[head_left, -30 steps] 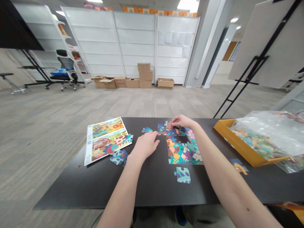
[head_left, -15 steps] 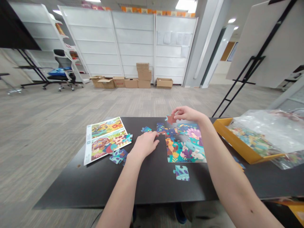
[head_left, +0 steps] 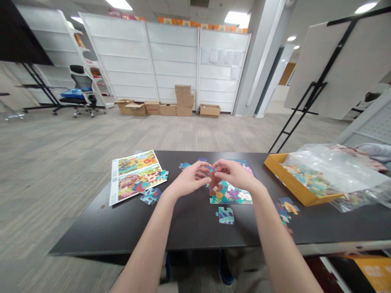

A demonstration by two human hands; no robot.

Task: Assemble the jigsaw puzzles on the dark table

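Observation:
A brown jigsaw puzzle piece (head_left: 214,179) is in the fingers of my right hand (head_left: 234,174), raised above the partly joined puzzle (head_left: 227,195). My left hand (head_left: 194,177) is close by on the other side of the piece, its curved fingers apart; whether its fingertips touch the piece is unclear. The puzzle shows rabbits and plants, and my hands cover its upper left portion. Nearer to me lies a loose teal leaf-patterned piece (head_left: 226,215). Another blue piece (head_left: 184,166) rests just beyond my left hand.
At left lies a picture sheet (head_left: 114,183), with several loose pieces (head_left: 150,196) by its lower corner. On the right stands a yellow box (head_left: 293,185) with a clear plastic bag (head_left: 332,171) over it. More loose pieces (head_left: 287,206) sit before the box, on the black table (head_left: 195,228).
My right hand has brought the brown piece left and nearer to me. My left hand has lifted off the table and moved right, towards the piece. The view has shifted slightly.

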